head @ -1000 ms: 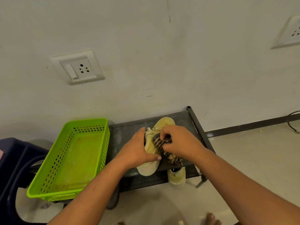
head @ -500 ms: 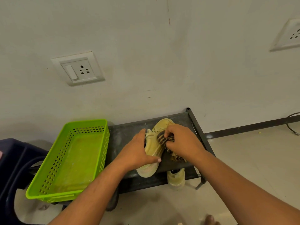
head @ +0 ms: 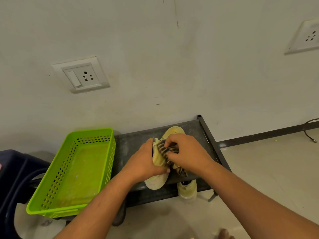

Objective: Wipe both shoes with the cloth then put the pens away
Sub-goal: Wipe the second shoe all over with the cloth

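Observation:
A pale yellow shoe (head: 174, 131) lies on the dark shelf top (head: 133, 144) of a low rack. My left hand (head: 143, 163) grips its side, thumb across the upper near the heel. My right hand (head: 186, 152) holds a dark striped cloth (head: 165, 150) bunched against the top of the shoe. A second pale yellow shoe (head: 187, 190) sits on a lower level, its heel end showing below the shelf edge. No pens are in view.
An empty green perforated basket (head: 72, 171) stands on the shelf to the left. A dark blue plastic chair (head: 12, 171) is at the far left. The wall with two sockets (head: 82, 76) rises right behind. Bare tiled floor lies to the right; a toe (head: 224, 233) shows below.
My right hand has slid the cloth back along the shoe toward the heel. My left hand keeps the same grip on the shoe.

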